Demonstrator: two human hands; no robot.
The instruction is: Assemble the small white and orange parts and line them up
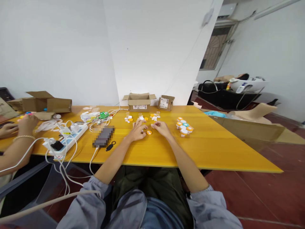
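Both my hands rest on the yellow table (214, 146) in front of me. My left hand (138, 129) lies with fingers curled over a small white piece that I cannot make out. My right hand (161, 127) is beside it, fingers bent and pinched near an orange cap (149, 132) that lies between the two hands. Small orange and white caps and clear vials (140, 118) are scattered just beyond my fingers. A cluster of capped small jars (184, 126) stands to the right of my right hand.
Two open cardboard boxes (139, 101) stand at the wall. A white power strip (69, 137) with cables, a dark blurred device (104, 136) and a black fob (110, 146) lie left. Another person's hands (21, 125) work at the far left near another box (47, 102).
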